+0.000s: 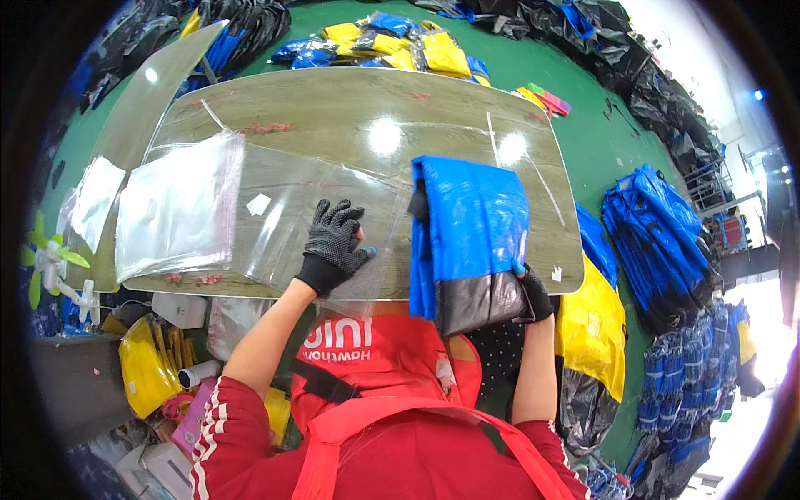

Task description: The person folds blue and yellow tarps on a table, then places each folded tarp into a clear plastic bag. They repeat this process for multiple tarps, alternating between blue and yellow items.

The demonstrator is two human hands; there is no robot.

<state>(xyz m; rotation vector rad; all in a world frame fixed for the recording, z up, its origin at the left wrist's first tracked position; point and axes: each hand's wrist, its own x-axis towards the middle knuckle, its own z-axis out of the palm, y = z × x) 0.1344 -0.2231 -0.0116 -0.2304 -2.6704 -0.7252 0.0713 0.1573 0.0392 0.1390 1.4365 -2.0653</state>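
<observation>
The fingers of the right hand [535,293] are mostly hidden, because they go under the folded blue and black bundle [473,212]; only the thumb is seen on its upper side. The underside of the bundle cannot be seen, and its lower end hides the near edge of the table [317,100] there. The clear sleeve [287,187] beneath the left hand [333,243] is hard to make out, since it is transparent and full of reflections; where its side toward the bundle ends, I cannot tell surely.

The bundle is of shiny, wrinkled material, folded in several layers into a long rectangle. Its larger part is bright blue, and the end nearest to the person is black. A small dark piece shows at its left border.

The bundle lies to the left of the right hand and extends away from it over the table; this hand is closed around its lower right corner. The left hand, in a black dotted glove, is open with the palm down and fingers a little apart. It rests on the sleeve, gripping nothing that I can see, and the bundle is to its right, apart from it. Farther left of this hand lies a pile of clear bags [175,208].
</observation>
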